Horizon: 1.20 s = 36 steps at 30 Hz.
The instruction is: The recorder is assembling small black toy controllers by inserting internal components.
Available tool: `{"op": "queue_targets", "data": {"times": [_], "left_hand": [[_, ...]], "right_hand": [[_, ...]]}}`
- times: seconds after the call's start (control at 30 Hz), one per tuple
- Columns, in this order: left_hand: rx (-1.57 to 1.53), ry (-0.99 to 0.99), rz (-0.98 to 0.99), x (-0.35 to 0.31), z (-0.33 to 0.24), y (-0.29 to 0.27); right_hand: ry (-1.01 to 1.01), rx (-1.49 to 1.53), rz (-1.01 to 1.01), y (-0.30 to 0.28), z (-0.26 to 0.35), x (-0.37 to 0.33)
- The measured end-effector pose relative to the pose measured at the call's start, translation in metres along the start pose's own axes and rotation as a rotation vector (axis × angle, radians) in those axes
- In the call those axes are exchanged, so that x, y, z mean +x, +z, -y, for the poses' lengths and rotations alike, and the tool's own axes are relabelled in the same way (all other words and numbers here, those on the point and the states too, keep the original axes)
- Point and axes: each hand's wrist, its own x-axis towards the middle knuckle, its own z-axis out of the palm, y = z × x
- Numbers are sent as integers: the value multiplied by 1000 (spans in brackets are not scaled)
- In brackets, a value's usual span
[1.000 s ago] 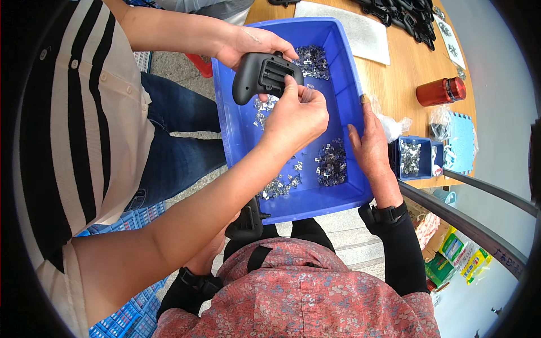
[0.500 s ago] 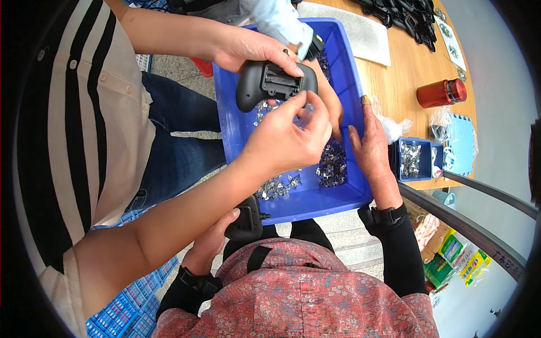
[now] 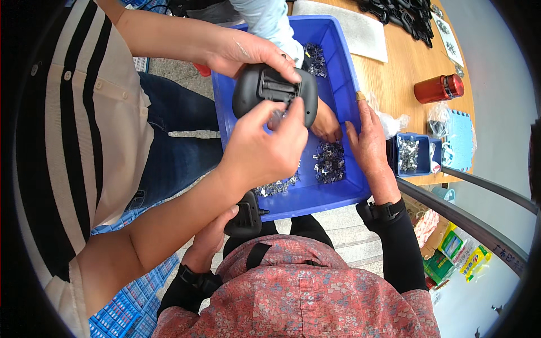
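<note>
My left hand [image 3: 207, 243], low and partly under a co-worker's forearm, is closed on a black game controller [image 3: 243, 217] beside the near left corner of a blue plastic bin [image 3: 315, 209]. My right hand [image 3: 371, 143] rests along the bin's right rim, thumb inside and fingers stretched out; a yellowish cover wraps one fingertip. Over the bin, the co-worker's two hands [image 3: 265, 141] hold another black controller [image 3: 248, 96], its battery compartment facing up. One of those hands is at the compartment, pinching something clear and small. Little metal clips [image 3: 329, 163] lie in heaps in the bin.
Another person's hand [image 3: 327, 121] reaches into the bin from the far side. On the wooden table [image 3: 394, 84] stand a red flask [image 3: 438, 88], a small blue box [image 3: 414, 172] of metal parts and a pile of black parts [image 3: 403, 17]. A metal rail [image 3: 451, 217] runs at right.
The co-worker's controller has tilted, and the pinching hand has moved left and down along it. The other person's hand in the bin has shifted slightly. My hands stay nearly still.
</note>
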Motion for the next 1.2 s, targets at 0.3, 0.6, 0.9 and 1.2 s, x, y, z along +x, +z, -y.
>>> {"op": "queue_targets", "data": {"times": [0.3, 0.6, 0.9, 1.2], "left_hand": [[218, 565, 322, 14, -34, -7], [410, 254, 819, 27, -63, 0], [604, 225, 980, 23, -78, 13], [699, 324, 975, 22, -73, 16]], "right_hand": [[-10, 16, 2, 1, -2, 0], [33, 30, 27, 3, -1, 0], [10, 34, 12, 2, -4, -1], [2, 30, 4, 3, -3, 0]]}}
